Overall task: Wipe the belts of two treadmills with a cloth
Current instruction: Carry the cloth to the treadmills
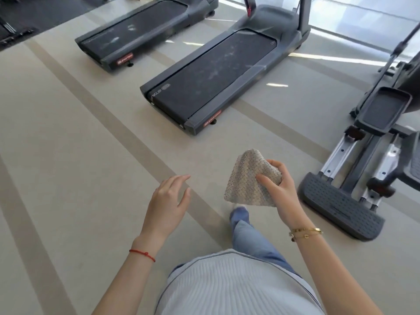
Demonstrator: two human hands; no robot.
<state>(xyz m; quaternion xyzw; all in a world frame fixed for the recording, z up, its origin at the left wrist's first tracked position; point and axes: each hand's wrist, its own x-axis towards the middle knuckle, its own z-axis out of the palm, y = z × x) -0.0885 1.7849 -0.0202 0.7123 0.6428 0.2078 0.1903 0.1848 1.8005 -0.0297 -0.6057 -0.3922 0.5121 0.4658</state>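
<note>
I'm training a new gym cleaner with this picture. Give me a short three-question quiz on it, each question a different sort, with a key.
1. True or false: the cloth is already on a treadmill belt.
2. Which hand holds the cloth? A) left hand B) right hand C) both
3. Fill in: pale smudges show on the belt of the near treadmill and of the ____ treadmill.

Key: 1. false, it is held above the floor, short of both machines. 2. B; the left hand is open and holds nothing. 3. far.
</note>
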